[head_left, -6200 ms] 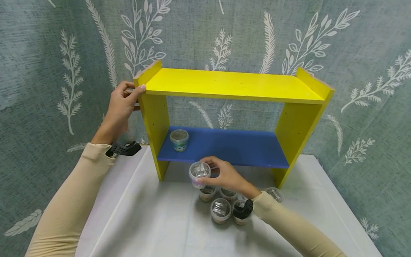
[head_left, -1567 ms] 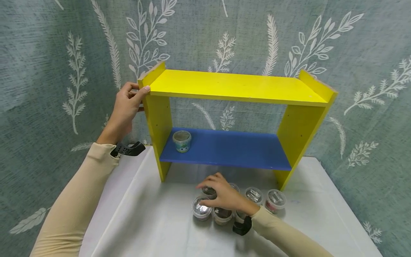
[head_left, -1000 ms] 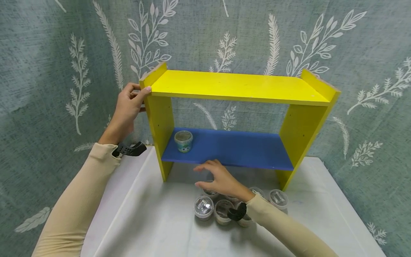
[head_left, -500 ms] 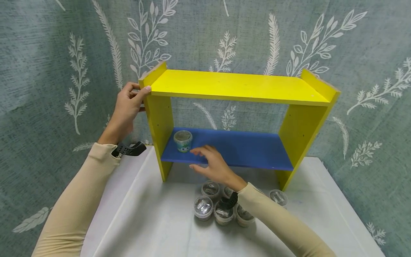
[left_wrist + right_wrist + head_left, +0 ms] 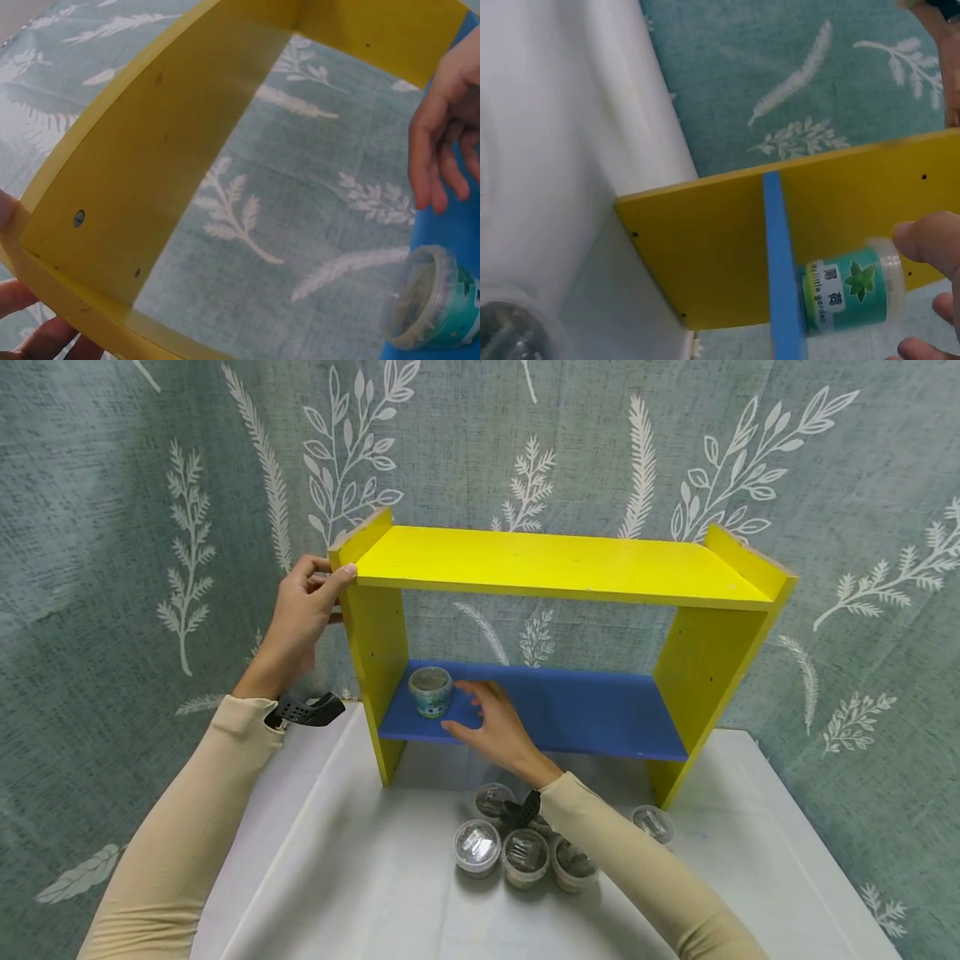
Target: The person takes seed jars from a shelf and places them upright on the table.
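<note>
A small clear plastic cup [image 5: 431,692] with a green label stands upright at the left end of the blue shelf board [image 5: 585,714]. In the right wrist view, the label on the cup [image 5: 832,296] reads "My little garden" beside a leaf picture. My right hand [image 5: 495,722] is just right of the cup, thumb and fingers spread apart, holding nothing. My left hand [image 5: 300,610] grips the upper left corner of the yellow shelf unit [image 5: 555,560], thumb on its front edge and the other fingers partly hidden behind the side panel.
Several lidded clear cups [image 5: 477,846] stand grouped on the white tablecloth [image 5: 375,877] below my right wrist, some partly hidden by it. One more cup [image 5: 654,823] sits near the unit's right foot. Patterned green cloth [image 5: 465,460] hangs behind.
Earlier my right hand held a cup with a purple label, then was over the grouped cups, empty. It has since risen to beside the cup on the shelf. My left hand keeps its grip.
</note>
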The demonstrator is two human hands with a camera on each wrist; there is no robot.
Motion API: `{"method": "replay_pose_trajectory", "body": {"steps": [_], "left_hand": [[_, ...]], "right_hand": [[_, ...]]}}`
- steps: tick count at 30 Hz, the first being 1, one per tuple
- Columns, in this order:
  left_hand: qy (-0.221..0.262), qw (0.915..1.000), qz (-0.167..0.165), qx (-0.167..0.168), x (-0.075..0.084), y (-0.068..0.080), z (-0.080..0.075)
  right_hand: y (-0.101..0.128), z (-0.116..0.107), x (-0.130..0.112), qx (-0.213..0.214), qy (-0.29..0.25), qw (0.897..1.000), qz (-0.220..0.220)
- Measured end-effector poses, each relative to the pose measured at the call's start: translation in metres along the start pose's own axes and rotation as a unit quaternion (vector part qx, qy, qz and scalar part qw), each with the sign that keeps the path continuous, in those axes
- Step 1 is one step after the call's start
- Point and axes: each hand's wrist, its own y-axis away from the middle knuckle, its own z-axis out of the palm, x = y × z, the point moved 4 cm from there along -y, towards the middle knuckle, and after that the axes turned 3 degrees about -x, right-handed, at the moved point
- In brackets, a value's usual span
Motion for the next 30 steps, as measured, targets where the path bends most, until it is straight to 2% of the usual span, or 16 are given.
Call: {"method": "replay_pose_trajectory", "body": {"steps": [8, 16, 22, 30], "left_hand": [[-0.001, 1.0, 0.002, 0.0, -0.001, -0.001, 0.001], [0.0, 1.0, 0.006, 0.003, 0.0, 0.001, 0.0], [0.009, 0.9999, 0.003, 0.004, 0.0, -0.001, 0.0], [-0.001, 1.0, 0.004, 0.008, -0.003, -0.001, -0.001]], "right_hand": [[-0.019, 0.004, 0.007, -0.002, -0.019, 0.999, 0.038], [-0.034, 0.006, 0.018, -0.008, -0.064, 0.993, 0.094], [-0.041, 0.01, 0.019, -0.021, -0.071, 0.991, 0.108], [-0.046, 0.018, 0.02, -0.035, -0.101, 0.985, 0.134]]}}
